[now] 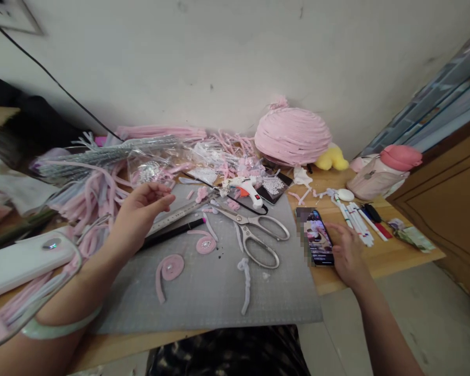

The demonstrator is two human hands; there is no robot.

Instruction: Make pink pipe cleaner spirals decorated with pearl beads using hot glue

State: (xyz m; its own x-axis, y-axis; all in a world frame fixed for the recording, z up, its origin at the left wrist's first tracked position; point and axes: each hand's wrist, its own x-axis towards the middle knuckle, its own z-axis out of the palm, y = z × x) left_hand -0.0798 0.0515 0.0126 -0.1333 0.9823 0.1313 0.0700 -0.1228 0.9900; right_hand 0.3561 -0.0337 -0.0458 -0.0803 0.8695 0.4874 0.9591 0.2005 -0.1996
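My left hand (pixel 143 211) hovers over the left part of the grey cutting mat (pixel 129 308), fingers loosely curled, with nothing visible in it. Fingers partly extended, my right hand (pixel 350 255) is at the right edge of a lit smartphone (pixel 319 237) that lies beside the mat. On the mat are two pink coiled spirals with shiny centres, a larger one (pixel 173 267) and a smaller one (pixel 206 244). A twisted pale strip (pixel 246 290) lies near open scissors (pixel 254 230). A black marker (pixel 176 233) and a metal ruler (pixel 180 215) sit close to my left hand.
A white hot glue gun (pixel 248 189) rests behind the scissors. Pink and silver pipe cleaners (pixel 97 193) heap up at left, near a white device (pixel 27 261). At the back stands a pink fuzzy dome (pixel 292 133). White pens (pixel 354 222) and a pink-lidded bottle (pixel 382 172) are at right.
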